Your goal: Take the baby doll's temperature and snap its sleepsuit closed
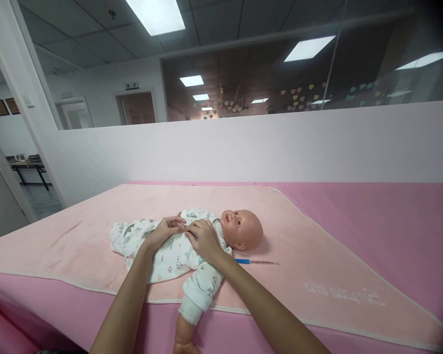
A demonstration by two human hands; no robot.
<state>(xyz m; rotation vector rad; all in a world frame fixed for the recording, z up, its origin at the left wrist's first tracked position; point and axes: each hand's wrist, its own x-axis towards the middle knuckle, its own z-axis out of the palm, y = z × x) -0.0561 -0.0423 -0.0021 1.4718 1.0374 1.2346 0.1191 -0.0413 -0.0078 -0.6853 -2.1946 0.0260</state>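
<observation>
A baby doll lies on its back, head to the right, wearing a white printed outfit. On the outfit's front, my left hand has its fingers bent and drawn together at the cloth. My right hand pinches the same cloth from the other side, near the doll's chest. The fingertips of both hands are close to each other; the exact bit of fabric between them is hidden. Beside the doll's head lies a thin stick with a blue end and reddish marks, like a thermometer.
Under the doll is a peach blanket with a white edge, spread over a pink cover. One doll arm hangs toward the near edge. A white half wall with glass above stands behind.
</observation>
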